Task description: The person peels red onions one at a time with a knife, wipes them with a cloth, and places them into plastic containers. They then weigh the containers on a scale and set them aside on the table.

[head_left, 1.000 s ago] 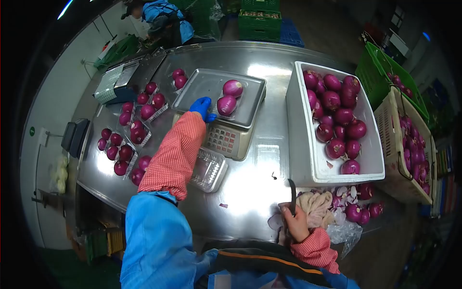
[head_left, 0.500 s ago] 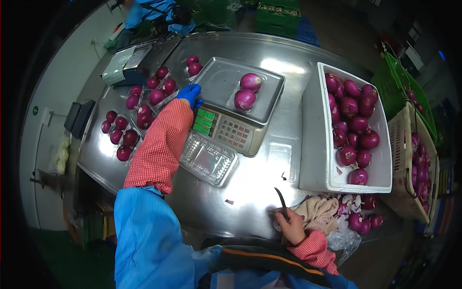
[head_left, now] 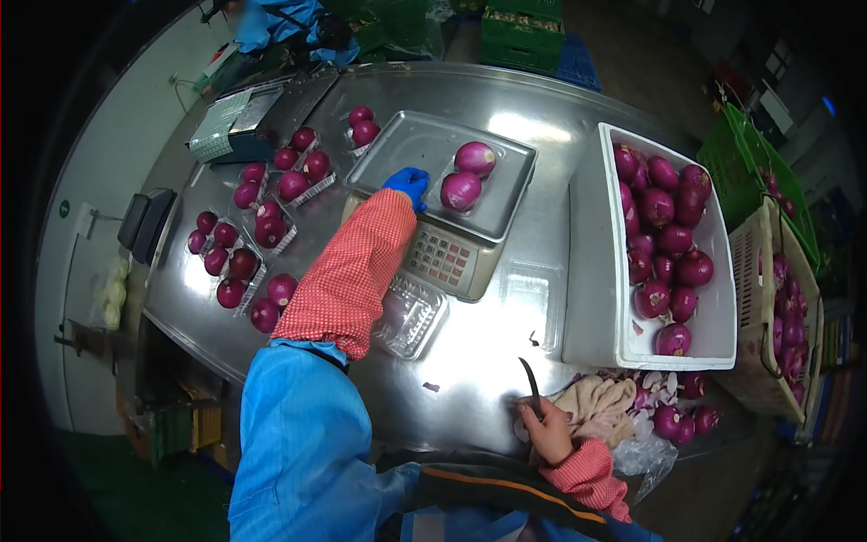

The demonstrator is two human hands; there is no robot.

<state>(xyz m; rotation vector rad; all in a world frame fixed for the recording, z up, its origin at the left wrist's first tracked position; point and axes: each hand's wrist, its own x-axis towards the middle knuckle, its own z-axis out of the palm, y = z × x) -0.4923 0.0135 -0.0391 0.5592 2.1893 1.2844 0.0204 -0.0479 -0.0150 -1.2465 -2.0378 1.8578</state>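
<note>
My left hand (head_left: 409,184), in a blue glove, is over the left part of the metal scale pan (head_left: 384,144), its fingers bunched; whether they hold anything is hidden. Just right of it, two red onions (head_left: 461,191) sit in a clear tray on the pan. My bare right hand (head_left: 547,433) grips a small curved knife (head_left: 532,387), blade pointing up, near the table's front edge. An empty clear plastic tray (head_left: 411,316) lies below the scale keypad (head_left: 440,256), partly covered by my left sleeve.
Several trays of onions (head_left: 270,225) stand at the left. A white foam box (head_left: 726,327) of onions is at the right, with a beige cloth (head_left: 594,404), peelings and a plastic bag (head_left: 647,453) below it. A person in blue (head_left: 262,25) is at the top left.
My left hand has moved right from the pan's left corner towards the tray of onions, and my sleeve now covers the scale's display. My right hand has hardly moved.
</note>
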